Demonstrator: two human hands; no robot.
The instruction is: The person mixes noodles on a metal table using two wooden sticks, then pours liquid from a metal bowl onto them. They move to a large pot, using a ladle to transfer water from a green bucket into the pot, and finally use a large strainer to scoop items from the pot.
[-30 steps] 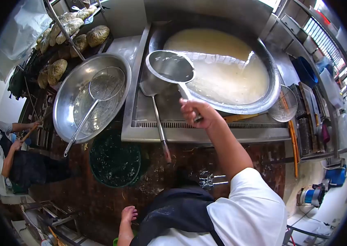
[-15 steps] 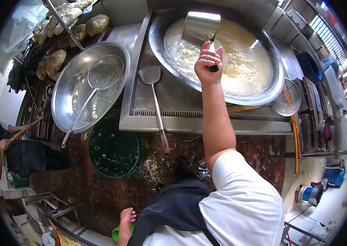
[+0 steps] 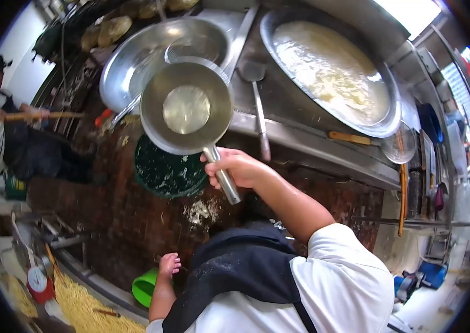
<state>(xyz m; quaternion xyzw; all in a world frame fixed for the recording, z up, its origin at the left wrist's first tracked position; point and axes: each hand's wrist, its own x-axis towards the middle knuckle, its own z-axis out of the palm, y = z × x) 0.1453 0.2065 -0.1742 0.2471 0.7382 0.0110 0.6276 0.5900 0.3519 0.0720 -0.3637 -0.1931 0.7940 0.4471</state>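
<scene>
My right hand (image 3: 229, 169) grips the handle of a steel saucepan (image 3: 154, 119). The pan is held out over the floor, with its mouth turned up toward me and a pale, shiny round patch at its bottom. It overlaps the big steel bowl (image 3: 115, 72) and the wire skimmer (image 3: 182, 47) lying in it. Below the pan stands a dark green tub (image 3: 160, 177) with whitish scraps inside. Down by my side, my left hand (image 3: 169, 264) holds nothing, fingers loosely bent and apart. A bright green bucket (image 3: 145, 288) is close to that hand.
A large oval vat (image 3: 393, 114) of cloudy, bubbling liquid sits in the steel stove top. A turner (image 3: 258, 105) and a wooden-handled strainer (image 3: 351, 137) lie nearby. At left, a person (image 3: 16, 127) holds a wooden pole. Yellow noodles (image 3: 88, 294) and a scale (image 3: 38, 280) are at lower left.
My right hand has brought the saucepan from above the vat leftward and down toward the green tub, turning its mouth up. The view has shifted, and the person at left has changed posture.
</scene>
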